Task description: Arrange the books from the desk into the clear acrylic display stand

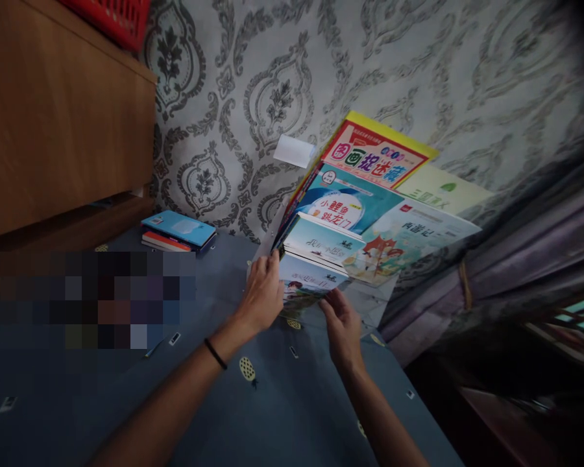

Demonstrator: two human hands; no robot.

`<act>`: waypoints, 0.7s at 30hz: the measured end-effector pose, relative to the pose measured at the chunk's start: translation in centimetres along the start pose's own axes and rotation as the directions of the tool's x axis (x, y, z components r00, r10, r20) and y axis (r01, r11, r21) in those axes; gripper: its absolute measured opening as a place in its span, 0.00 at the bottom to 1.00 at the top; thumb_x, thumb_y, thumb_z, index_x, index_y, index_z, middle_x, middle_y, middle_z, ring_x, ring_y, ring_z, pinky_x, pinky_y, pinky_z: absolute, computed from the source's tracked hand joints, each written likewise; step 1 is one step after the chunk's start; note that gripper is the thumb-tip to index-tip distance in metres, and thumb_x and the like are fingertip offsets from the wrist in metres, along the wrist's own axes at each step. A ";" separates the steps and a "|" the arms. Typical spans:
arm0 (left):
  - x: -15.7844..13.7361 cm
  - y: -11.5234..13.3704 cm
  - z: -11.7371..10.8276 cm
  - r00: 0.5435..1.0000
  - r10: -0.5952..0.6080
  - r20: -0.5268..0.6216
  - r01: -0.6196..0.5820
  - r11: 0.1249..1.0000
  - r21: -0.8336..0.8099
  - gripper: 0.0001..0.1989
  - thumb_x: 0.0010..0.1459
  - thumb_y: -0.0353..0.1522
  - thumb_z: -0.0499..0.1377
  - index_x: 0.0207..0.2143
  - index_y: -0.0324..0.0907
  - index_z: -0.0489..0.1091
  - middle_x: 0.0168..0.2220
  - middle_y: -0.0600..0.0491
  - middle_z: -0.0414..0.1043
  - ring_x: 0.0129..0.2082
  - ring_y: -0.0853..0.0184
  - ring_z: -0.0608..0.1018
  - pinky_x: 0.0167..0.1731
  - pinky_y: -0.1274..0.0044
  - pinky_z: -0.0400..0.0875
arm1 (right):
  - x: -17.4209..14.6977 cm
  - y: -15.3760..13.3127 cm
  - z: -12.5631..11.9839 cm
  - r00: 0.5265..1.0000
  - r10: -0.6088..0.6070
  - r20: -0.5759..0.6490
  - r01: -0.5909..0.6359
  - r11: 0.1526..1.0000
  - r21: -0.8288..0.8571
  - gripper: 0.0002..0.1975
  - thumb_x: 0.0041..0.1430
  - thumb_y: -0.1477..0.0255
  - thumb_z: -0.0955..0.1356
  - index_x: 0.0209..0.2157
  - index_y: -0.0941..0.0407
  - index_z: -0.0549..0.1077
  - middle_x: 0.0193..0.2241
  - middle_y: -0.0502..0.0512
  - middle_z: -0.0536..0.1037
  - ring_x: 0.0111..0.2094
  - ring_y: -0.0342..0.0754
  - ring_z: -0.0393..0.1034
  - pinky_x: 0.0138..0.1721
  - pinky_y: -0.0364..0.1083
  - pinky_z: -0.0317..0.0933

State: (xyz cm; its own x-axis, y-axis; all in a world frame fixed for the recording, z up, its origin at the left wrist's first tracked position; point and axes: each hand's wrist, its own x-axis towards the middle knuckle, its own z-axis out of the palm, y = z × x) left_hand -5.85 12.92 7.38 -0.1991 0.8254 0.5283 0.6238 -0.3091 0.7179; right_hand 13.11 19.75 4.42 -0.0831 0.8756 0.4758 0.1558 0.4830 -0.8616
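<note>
Several picture books stand in tiers in a clear plastic book rack (377, 305) against the wall. In its lowest row is a small book (306, 285) with a blue-and-green landscape cover, and another pale-blue book (321, 240) stands just behind it. My left hand (263, 292), with a black band on the wrist, grips the front book's left side. At the lower right corner of that same book, my right hand (341, 324) has its thumb and fingers closed on the edge. Both hands' fingertips are partly hidden.
Higher in the rack are a teal book (340, 201), a red-and-yellow book (365, 152) and a white fox-cover book (403, 240). A small book stack (178, 230) lies left on the blue tablecloth (292, 402). A wooden cabinet (68, 117) stands left; a curtain (442, 292) hangs right.
</note>
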 end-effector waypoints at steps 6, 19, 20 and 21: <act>1.0 -0.9 -0.2 1.000 0.010 0.004 -0.010 0.991 -0.132 0.34 0.58 0.27 0.52 0.67 0.35 0.53 0.56 0.39 0.64 0.60 0.55 0.66 0.64 0.61 0.58 | 0.1 0.2 -0.1 1.000 -0.019 0.025 0.019 1.000 0.000 0.23 0.56 0.62 0.71 0.52 0.56 0.76 0.50 0.62 0.80 0.52 0.58 0.73 0.56 0.57 0.64; 3.2 -4.1 -5.4 0.937 -0.321 0.136 0.347 0.832 -0.433 0.17 0.56 0.21 0.49 0.44 0.36 0.72 0.35 0.50 0.76 0.31 0.71 0.79 0.29 0.81 0.73 | -1.0 2.0 -0.7 0.991 0.126 -0.048 -0.127 0.992 -0.015 0.30 0.52 0.59 0.72 0.54 0.58 0.74 0.54 0.65 0.78 0.56 0.61 0.71 0.59 0.62 0.61; 3.1 -3.9 -5.3 0.937 -0.311 0.159 0.349 0.850 -0.394 0.16 0.57 0.21 0.49 0.42 0.37 0.73 0.33 0.51 0.76 0.30 0.71 0.78 0.29 0.81 0.72 | -1.0 2.0 -0.6 0.992 0.123 -0.033 -0.124 0.992 -0.018 0.29 0.52 0.59 0.72 0.54 0.57 0.74 0.53 0.65 0.78 0.56 0.61 0.71 0.58 0.61 0.62; 3.0 -3.7 -5.1 0.937 -0.302 0.176 0.347 0.870 -0.350 0.15 0.57 0.21 0.50 0.40 0.37 0.73 0.32 0.51 0.77 0.29 0.71 0.78 0.29 0.81 0.72 | -1.1 1.9 -0.5 0.992 0.121 -0.017 -0.121 0.992 -0.020 0.28 0.52 0.59 0.72 0.53 0.57 0.75 0.53 0.64 0.79 0.55 0.61 0.71 0.58 0.61 0.62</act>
State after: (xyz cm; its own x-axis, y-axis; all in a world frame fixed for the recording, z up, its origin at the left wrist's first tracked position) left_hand -12.60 14.12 8.55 -0.2416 0.9500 0.1979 0.2087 -0.1482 0.9667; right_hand 13.96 19.72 2.38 -0.0469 0.9275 0.3709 0.1845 0.3730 -0.9093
